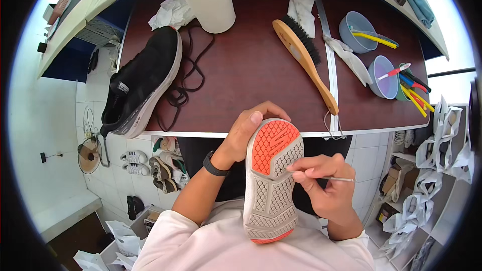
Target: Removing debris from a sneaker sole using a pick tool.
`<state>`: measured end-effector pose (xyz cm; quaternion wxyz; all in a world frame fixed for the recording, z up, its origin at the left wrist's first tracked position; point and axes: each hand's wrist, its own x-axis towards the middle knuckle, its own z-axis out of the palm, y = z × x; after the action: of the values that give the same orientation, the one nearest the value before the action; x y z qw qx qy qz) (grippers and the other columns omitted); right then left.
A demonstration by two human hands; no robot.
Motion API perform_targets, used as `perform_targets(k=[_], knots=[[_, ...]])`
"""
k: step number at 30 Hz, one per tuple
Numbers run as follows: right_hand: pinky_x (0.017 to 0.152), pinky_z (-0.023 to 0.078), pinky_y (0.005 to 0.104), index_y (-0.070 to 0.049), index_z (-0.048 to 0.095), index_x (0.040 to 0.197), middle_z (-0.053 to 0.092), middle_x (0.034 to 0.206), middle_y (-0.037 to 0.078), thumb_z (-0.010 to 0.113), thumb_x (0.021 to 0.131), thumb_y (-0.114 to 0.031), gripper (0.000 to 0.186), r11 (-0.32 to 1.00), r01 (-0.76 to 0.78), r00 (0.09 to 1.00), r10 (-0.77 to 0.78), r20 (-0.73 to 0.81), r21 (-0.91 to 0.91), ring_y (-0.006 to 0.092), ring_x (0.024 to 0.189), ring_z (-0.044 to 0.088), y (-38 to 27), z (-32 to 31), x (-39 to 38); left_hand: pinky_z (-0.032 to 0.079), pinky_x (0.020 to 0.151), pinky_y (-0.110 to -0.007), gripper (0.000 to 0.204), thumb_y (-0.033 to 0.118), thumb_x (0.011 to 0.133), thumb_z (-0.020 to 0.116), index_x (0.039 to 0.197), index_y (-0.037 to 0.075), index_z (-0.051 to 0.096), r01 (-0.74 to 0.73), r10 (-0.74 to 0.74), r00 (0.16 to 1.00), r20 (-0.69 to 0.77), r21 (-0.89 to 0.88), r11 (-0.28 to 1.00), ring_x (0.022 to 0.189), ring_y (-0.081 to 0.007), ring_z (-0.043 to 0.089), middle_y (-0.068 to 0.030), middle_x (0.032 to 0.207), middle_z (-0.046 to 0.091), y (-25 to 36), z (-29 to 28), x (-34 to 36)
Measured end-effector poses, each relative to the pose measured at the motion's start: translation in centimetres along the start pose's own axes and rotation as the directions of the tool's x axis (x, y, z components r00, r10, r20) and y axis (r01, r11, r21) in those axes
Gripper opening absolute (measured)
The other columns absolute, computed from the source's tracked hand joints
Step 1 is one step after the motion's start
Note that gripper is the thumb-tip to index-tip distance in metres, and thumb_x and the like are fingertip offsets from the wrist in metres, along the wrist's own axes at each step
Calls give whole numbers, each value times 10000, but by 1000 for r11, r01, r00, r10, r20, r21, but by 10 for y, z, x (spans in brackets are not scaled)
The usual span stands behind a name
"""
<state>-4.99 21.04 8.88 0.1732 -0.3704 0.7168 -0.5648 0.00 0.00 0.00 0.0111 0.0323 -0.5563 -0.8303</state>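
A shoe (273, 195) is held upright in front of my chest, its sole facing me. The sole is grey-beige with a grooved diamond tread and orange patches at both ends. My left hand (246, 133) is closed round its upper end, thumb along the edge. Between the fingers of my right hand (329, 185) is a thin metal pick-like tool (342, 179). Its working end is at the tread near the lower border of the large orange patch; the fingertips hide the exact tip. The shoe's upper is turned away from view.
On the dark red table (241, 80) lie a black shoe (143, 73), loose black laces (193, 73), a wooden brush (301, 57) and white cloths (303, 7). A white cylinder (206, 0) stands behind. Bowls (357, 32) with toothbrushes sit right. Shelves (416, 195) hold white bags.
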Motion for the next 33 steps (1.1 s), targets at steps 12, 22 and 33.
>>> perform_targets(k=[12, 22, 33], knots=[[687, 599, 297, -47, 490, 945, 746, 889, 191, 748, 879, 38, 280, 966, -72, 996, 83, -37, 249, 220, 793, 750, 14, 1, -6, 543, 857, -339, 780, 632, 997, 365, 1164, -95, 592, 0, -1, 1000, -24, -60, 998, 963, -224, 675, -191, 1053, 685, -5, 3, -1], [685, 630, 324, -57, 454, 984, 714, 933, 257, 696, 907, 70, 285, 676, -104, 946, 293, -137, 729, 284, 884, 745, 37, -3, -30, 521, 864, -323, 696, 555, 1041, 325, 1139, -72, 613, 3, -3, 998, -55, 7, 1000, 954, -195, 660, -158, 1030, 685, 2, 7, -4], [728, 642, 320, -73, 554, 1032, 760, 980, 179, 779, 811, 84, 352, 949, 270, 951, -236, -202, 161, 266, 853, 771, 17, 12, -29, 513, 802, -286, 709, 600, 1011, 372, 1138, -64, 586, 178, -101, 970, -219, 368, 913, 917, -166, 660, -164, 1016, 699, 59, 23, -32]])
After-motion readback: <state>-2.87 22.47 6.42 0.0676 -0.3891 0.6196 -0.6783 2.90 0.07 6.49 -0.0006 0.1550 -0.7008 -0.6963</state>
